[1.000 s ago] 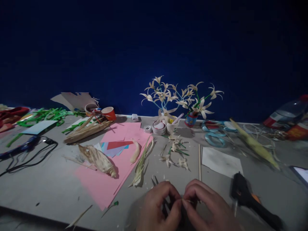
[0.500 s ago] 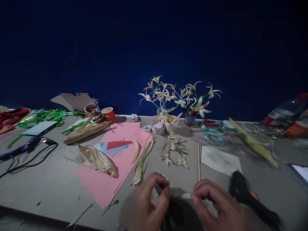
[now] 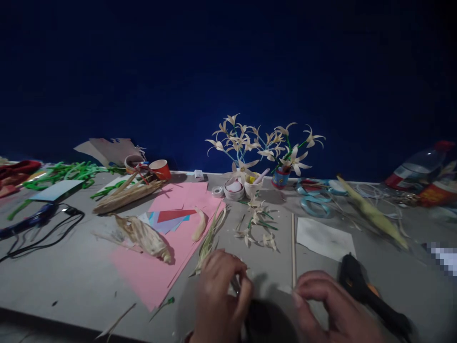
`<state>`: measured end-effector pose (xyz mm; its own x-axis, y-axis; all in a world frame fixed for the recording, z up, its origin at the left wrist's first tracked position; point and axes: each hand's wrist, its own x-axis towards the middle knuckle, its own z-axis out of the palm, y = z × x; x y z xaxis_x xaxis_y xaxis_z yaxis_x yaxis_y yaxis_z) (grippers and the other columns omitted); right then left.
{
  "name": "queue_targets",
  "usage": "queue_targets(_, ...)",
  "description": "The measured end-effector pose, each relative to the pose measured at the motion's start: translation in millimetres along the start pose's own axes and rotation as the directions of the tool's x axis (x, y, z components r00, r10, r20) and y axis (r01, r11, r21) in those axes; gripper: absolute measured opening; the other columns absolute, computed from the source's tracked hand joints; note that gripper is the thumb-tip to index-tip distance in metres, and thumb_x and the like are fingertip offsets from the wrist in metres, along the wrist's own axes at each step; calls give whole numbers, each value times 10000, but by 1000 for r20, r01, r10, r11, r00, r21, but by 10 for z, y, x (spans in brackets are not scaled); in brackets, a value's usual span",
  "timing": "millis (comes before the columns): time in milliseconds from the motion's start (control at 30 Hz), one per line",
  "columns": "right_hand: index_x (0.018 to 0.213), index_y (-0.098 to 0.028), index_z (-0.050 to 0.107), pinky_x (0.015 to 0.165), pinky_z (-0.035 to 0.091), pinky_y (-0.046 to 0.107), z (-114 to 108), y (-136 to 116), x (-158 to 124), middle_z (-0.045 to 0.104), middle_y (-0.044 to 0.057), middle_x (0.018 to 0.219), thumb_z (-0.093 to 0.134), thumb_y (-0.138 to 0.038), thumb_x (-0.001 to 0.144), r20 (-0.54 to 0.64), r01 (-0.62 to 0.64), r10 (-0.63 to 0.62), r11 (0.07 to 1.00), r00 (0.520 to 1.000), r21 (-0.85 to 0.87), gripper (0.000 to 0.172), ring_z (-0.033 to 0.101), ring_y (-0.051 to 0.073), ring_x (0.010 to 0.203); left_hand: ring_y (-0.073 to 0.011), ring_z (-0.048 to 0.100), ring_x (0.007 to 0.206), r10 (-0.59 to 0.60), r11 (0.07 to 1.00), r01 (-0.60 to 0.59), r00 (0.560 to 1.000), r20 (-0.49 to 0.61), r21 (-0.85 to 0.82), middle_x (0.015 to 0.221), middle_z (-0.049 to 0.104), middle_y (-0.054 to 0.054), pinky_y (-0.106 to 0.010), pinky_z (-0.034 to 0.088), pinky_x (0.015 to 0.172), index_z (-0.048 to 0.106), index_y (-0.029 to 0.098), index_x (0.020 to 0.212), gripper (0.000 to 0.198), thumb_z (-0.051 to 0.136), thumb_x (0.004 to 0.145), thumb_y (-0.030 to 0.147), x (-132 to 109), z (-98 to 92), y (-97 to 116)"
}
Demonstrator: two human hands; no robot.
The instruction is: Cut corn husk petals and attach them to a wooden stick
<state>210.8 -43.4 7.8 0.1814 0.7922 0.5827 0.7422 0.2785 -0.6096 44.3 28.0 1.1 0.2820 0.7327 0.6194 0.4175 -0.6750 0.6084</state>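
My left hand (image 3: 219, 295) is at the near edge of the grey table (image 3: 71, 271), its fingers curled round a dark tool (image 3: 257, 317) that looks like scissors. My right hand (image 3: 332, 309) is a short way to its right, with fingers pinched together on a small pale scrap I cannot make out. A black glue gun (image 3: 371, 297) lies just right of my right hand. Loose husk flowers (image 3: 259, 226) lie beyond my hands, beside a thin wooden stick (image 3: 293, 247).
Pink paper (image 3: 171, 243) with dried husks (image 3: 144, 236) lies to the left. Small pots with pale flower sprays (image 3: 262, 143) stand at the back. A white sheet (image 3: 326, 238), blue ribbon (image 3: 316, 202), a corn cob (image 3: 373, 214), a bottle (image 3: 421, 169), orange cup (image 3: 160, 167) and cables (image 3: 39, 233) surround them.
My hands, close together a second ago, have moved apart. The left hand has lifted the dark tool and the right has drawn to the right with its pinched scrap.
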Motion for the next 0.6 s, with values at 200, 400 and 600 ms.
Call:
queue_targets(200, 734, -255, 527, 559, 514, 177, 48, -24, 58, 637, -48, 678, 579, -164, 838, -23, 36, -35, 998, 999, 46, 148, 659, 121, 585, -189, 646, 770, -86, 950, 132, 981, 172, -281, 766, 679, -3, -294, 503, 711, 616, 239, 843, 186, 563, 733, 99, 12, 19, 155)
queue_targets(400, 735, -253, 534, 563, 527, 202, 73, -51, -3, 655, -35, 680, 587, -159, 840, -6, 32, -32, 999, 999, 26, 150, 666, 139, 590, -149, 553, 561, 117, 985, -108, 992, 55, -137, 565, 560, 32, -370, 502, 751, 507, 218, 679, 170, 526, 695, 50, 74, 119, 212)
queue_targets(600, 744, -262, 549, 580, 519, 178, -26, -5, 27, 655, -50, 706, 586, -160, 827, -63, -7, 8, 1000, 998, 17, 137, 663, 120, 606, -184, 561, 658, -67, 996, 71, 995, 73, -49, 674, 570, -8, -316, 434, 613, 497, 224, 743, 183, 475, 827, 63, 8, 24, 0)
